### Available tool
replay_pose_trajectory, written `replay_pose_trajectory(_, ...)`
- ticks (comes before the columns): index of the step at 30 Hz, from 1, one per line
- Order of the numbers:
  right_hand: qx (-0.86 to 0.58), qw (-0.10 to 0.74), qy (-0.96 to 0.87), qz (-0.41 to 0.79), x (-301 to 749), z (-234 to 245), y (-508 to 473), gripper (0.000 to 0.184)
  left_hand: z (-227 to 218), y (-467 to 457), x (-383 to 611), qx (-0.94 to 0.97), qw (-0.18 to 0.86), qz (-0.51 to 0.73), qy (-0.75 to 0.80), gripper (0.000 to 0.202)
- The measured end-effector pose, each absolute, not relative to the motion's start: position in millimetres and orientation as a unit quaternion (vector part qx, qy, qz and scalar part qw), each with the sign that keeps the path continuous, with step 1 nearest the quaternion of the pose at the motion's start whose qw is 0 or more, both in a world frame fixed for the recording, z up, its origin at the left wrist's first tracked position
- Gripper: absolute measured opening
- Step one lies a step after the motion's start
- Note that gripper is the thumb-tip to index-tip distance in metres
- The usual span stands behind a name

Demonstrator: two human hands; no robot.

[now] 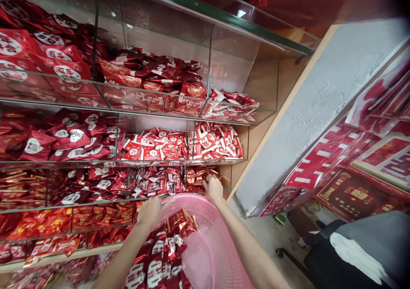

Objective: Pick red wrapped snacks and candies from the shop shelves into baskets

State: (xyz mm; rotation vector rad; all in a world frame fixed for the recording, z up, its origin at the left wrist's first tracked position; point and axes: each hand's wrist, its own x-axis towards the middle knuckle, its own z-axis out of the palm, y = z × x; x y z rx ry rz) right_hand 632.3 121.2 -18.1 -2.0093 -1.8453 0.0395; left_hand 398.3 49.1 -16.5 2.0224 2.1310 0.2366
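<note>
My left hand (150, 212) is closed on the rim of a pink plastic basket (221, 237), its thumb lying along the edge. Inside the basket are dark red candy packets (155, 272) with white print, a few red and gold packets (182, 221) and a smaller pink plastic piece (198, 255). My right hand (213, 186) reaches over the basket into a shelf compartment of red and gold wrapped candies (195, 176). Its fingers are curled down among the wrappers; what they pinch is hidden.
Clear-walled shelves hold red packets in many compartments, including large pouches (56, 58) at upper left and small red and white packets (216, 141). A glass shelf edge (224, 18) crosses above. To the right are a wall (304, 105), hanging red decorations (320, 156) and a black chair (339, 246).
</note>
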Motion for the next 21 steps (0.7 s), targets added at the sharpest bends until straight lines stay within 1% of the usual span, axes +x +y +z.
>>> replay_pose_trajectory(2,-0.723,0.247,-0.645,0.017,635.7,-21.6,121.5,0.016,-18.8,48.8,396.6,0.676,0.105,0.082,0.724,0.078)
replay_pose_trajectory(4,-0.717,0.313,-0.622,0.035,643.1,-22.7,120.6,0.02,-21.4,49.4,395.0,0.67,0.108,0.084,0.73,0.077)
replay_pose_trajectory(7,-0.685,0.407,-0.592,0.119,656.8,-20.4,115.9,0.023,-23.3,51.7,393.1,0.664,0.111,0.088,0.734,0.076)
replay_pose_trajectory(9,-0.652,0.447,-0.587,0.178,664.1,-16.6,107.3,0.025,-22.9,53.4,392.1,0.663,0.115,0.087,0.734,0.076)
replay_pose_trajectory(11,-0.619,0.463,-0.6,0.205,667.8,-11.0,92.3,0.028,-21.6,54.4,391.5,0.668,0.111,0.083,0.731,0.077)
replay_pose_trajectory(13,-0.587,0.459,-0.638,0.195,667.1,-4.4,71.5,0.029,-20.0,54.7,391.6,0.671,0.107,0.076,0.73,0.079)
replay_pose_trajectory(15,-0.546,0.431,-0.696,0.176,662.8,0.8,49.0,0.026,-18.5,54.5,392.2,0.67,0.107,0.073,0.731,0.08)
replay_pose_trajectory(17,-0.504,0.379,-0.754,0.183,656.5,2.3,29.8,0.023,-17.8,54.3,392.8,0.667,0.112,0.073,0.733,0.08)
replay_pose_trajectory(21,-0.468,0.244,-0.816,0.235,646.7,-7.2,11.5,0.027,-20.0,55.0,392.7,0.661,0.118,0.068,0.738,0.08)
